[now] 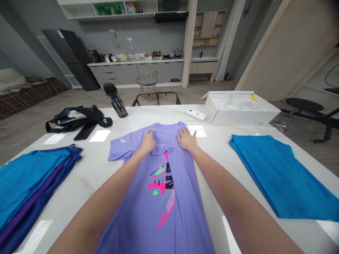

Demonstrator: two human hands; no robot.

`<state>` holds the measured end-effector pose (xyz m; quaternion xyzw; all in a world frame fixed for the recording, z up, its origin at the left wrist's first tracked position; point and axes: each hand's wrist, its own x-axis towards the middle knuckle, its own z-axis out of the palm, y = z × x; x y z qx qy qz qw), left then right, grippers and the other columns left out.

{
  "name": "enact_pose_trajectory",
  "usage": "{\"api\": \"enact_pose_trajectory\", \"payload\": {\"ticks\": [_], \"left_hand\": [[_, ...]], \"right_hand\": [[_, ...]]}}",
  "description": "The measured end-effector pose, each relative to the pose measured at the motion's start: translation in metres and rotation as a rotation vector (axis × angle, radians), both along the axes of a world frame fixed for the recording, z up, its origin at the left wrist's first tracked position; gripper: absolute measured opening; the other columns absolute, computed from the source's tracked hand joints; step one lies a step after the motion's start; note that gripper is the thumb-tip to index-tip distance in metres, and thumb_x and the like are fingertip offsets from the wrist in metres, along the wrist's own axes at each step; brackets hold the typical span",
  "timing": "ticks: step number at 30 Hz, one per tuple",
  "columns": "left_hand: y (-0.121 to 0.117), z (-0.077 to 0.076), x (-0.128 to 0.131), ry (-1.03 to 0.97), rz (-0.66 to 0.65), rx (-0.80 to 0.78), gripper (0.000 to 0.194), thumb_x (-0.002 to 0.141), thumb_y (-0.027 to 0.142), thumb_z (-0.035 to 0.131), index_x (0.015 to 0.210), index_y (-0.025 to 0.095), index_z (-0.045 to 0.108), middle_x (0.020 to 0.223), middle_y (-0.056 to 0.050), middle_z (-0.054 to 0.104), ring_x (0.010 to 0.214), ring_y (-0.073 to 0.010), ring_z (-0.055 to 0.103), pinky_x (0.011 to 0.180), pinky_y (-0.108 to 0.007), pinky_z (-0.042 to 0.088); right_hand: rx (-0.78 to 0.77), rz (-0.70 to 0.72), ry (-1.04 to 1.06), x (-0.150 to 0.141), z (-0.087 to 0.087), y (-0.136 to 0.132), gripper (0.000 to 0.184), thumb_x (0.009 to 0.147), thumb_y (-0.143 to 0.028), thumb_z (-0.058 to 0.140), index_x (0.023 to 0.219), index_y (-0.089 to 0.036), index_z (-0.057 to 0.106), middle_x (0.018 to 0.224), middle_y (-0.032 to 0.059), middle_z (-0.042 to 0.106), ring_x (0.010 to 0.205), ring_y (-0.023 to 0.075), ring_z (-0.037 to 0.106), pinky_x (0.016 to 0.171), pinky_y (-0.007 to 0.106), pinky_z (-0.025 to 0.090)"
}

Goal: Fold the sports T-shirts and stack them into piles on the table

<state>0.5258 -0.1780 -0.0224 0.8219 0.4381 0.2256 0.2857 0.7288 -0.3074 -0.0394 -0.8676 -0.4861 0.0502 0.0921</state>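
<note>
A lavender T-shirt (156, 215) with a pink, black and green print lies on the white table, its neckline at the far end. The right side is folded inward over part of the print, while the left sleeve spreads out flat. Near the left shoulder, my left hand (148, 142) has its fingers closed on the fabric; the fingertips are partly hidden. My right hand (186, 139) rests on the folded edge by the neckline, fingers spread flat.
Several folded garments (34, 169) are stacked at left; a folded blue garment (275, 173) lies at right. Behind stand a black bag (76, 118), a phone (84, 131), a dark bottle (115, 100), a white device (196, 115) and an open white box (238, 116).
</note>
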Motion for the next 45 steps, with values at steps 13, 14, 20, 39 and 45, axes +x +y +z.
{"api": "enact_pose_trajectory", "payload": {"ticks": [13,14,20,39,45], "left_hand": [[-0.063,-0.024,0.003,0.298,-0.461,0.296,0.056,0.102,0.049,0.039,0.154,0.027,0.043,0.165,-0.01,0.035,0.155,-0.0275,0.026,0.126,-0.053,0.01],[-0.065,-0.025,0.003,0.284,-0.458,0.309,0.056,0.102,0.048,0.039,0.154,0.026,0.044,0.164,-0.01,0.035,0.154,-0.0269,0.027,0.126,-0.052,0.01],[-0.059,-0.018,-0.014,0.131,-0.251,0.352,0.049,0.101,0.028,0.036,0.147,0.019,0.051,0.159,-0.012,0.044,0.149,-0.0221,0.036,0.126,-0.045,0.018],[0.083,-0.003,-0.168,0.217,0.442,0.072,0.053,0.084,0.024,0.06,0.136,0.017,0.055,0.118,-0.02,0.07,0.122,-0.0363,0.059,0.104,-0.052,0.04],[0.072,0.009,-0.151,-0.432,0.273,-0.126,0.052,0.079,0.019,0.064,0.131,0.019,0.061,0.109,-0.008,0.071,0.078,-0.0154,0.066,0.068,-0.026,0.05]], "right_hand": [[0.257,0.078,-0.024,-0.055,0.014,-0.025,0.049,0.106,-0.033,0.031,0.144,-0.011,0.054,0.156,0.0154,0.046,0.144,0.0241,0.04,0.12,0.037,0.026],[0.244,0.048,0.011,-0.064,0.011,-0.029,0.051,0.106,-0.034,0.029,0.145,-0.011,0.052,0.155,0.0156,0.046,0.143,0.0233,0.041,0.119,0.035,0.029],[0.088,0.071,-0.007,-0.101,0.0,-0.048,0.061,0.105,-0.053,0.026,0.158,-0.024,0.038,0.165,0.0099,0.033,0.152,0.0306,0.026,0.123,0.053,0.014],[0.244,0.251,0.038,-0.173,0.032,0.006,0.039,0.101,-0.035,0.045,0.132,-0.021,0.064,0.151,0.0138,0.051,0.143,0.026,0.041,0.12,0.048,0.027],[0.493,0.217,0.871,-0.214,0.027,0.066,0.032,0.095,-0.044,0.056,0.099,-0.019,0.075,0.103,0.006,0.075,0.102,0.0213,0.068,0.095,0.035,0.052]]}}
